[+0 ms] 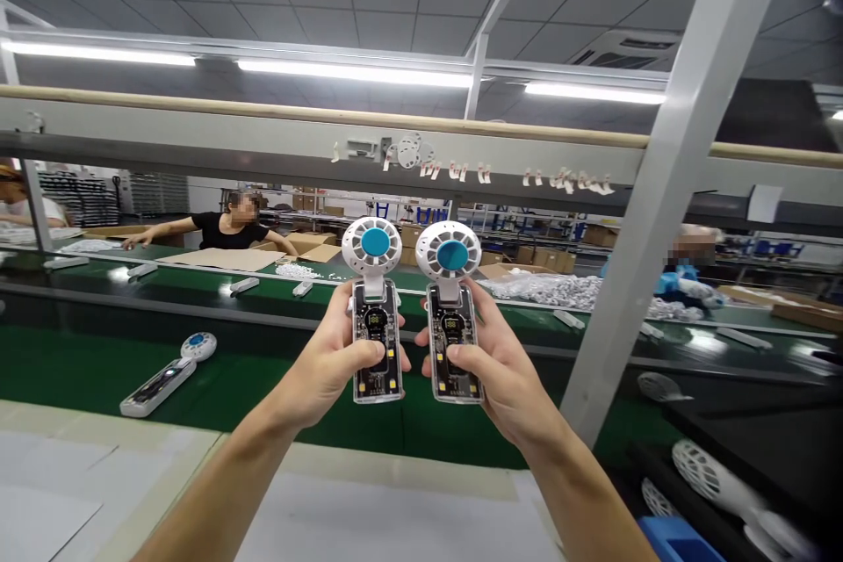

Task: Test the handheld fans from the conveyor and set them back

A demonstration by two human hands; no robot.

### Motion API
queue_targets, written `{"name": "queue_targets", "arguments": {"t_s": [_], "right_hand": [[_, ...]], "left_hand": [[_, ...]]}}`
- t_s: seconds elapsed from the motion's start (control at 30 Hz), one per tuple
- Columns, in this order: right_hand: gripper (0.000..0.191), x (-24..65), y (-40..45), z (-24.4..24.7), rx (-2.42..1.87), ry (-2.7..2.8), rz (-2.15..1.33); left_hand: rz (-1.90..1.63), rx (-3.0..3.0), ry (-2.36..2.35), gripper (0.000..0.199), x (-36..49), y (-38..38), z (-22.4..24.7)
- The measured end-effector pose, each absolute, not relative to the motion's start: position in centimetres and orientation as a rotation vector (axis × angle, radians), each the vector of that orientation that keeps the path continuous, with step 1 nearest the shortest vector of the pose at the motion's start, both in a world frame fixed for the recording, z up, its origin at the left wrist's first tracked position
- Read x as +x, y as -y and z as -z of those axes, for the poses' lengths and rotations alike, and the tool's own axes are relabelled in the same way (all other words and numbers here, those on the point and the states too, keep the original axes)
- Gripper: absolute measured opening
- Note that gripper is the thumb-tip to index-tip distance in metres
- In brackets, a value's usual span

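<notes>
One fan [377, 309] is sitting upright in my left hand [337, 351], fingers closed round it, thumb on its front. My right hand [493, 357] is clasping a second fan [452, 312], just beside the first. From my station I'm seeing both against the green belt [66, 360]. Leftward, a third fan [172, 376] is lying on it. Beyond, a co-worker [224, 233] is stretching both arms out.

Our bare forearms [230, 474] reach forward, converging; our left hand [334, 351] and right hand [501, 364] grip, thumbs [361, 356] facing us.
</notes>
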State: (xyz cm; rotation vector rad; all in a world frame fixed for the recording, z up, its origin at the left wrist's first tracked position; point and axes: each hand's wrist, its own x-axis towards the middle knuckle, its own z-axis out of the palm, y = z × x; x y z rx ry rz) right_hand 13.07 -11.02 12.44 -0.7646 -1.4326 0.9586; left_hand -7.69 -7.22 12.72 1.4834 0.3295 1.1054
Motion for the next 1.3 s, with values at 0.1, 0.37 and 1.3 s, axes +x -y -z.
{"name": "queue_targets", "arguments": {"t_s": [0.1, 0.37, 1.3], "right_hand": [[0.09, 13.3, 10.5, -11.9, -0.758, 1.449, -0.929], [0.085, 12.8, 11.1, -12.3, -0.762, 1.412, -0.956], [0.081, 13.0, 10.9, -12.2, -0.633, 1.364, -1.102]], "left_hand": [[-1.102, 1.481, -0.316, 0.059, -7.7, 7.2, -12.6], [-1.089, 1.484, -0.284, 0.053, -7.8, 7.1, -12.5], [-1.046, 1.37, -0.264, 0.056, -7.6, 7.3, -12.3]]}}
